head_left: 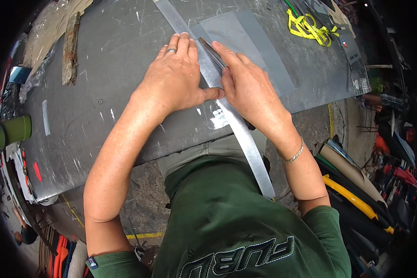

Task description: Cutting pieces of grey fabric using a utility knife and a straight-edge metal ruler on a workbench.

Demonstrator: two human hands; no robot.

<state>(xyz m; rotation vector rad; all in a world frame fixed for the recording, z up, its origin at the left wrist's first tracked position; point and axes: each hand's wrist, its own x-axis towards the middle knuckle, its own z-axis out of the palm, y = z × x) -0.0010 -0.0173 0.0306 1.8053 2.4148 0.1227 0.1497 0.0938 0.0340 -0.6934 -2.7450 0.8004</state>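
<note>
A long metal straightedge [240, 126] lies slantwise over the dark worktable and sticks out past its near edge. My left hand [175, 76] presses flat beside and onto it, fingers stretched together and thumb across the metal. In my closed right hand [252, 85] is a slim metal cutter knife [212, 53], held along the straightedge's right side with the index finger laid along it. Its blade tip is too small to make out. Under and beside that hand lies a grey sheet [269, 53] with a paler, see-through-looking middle.
The scratched dark worktable [102, 134] carries a rough wood strip [71, 48], crumpled clear plastic [34, 76] and a green cylinder [17, 129] at left. A yellow tape measure [308, 30] lies far right. Rolls of material [352, 169] stand beyond the table's right edge.
</note>
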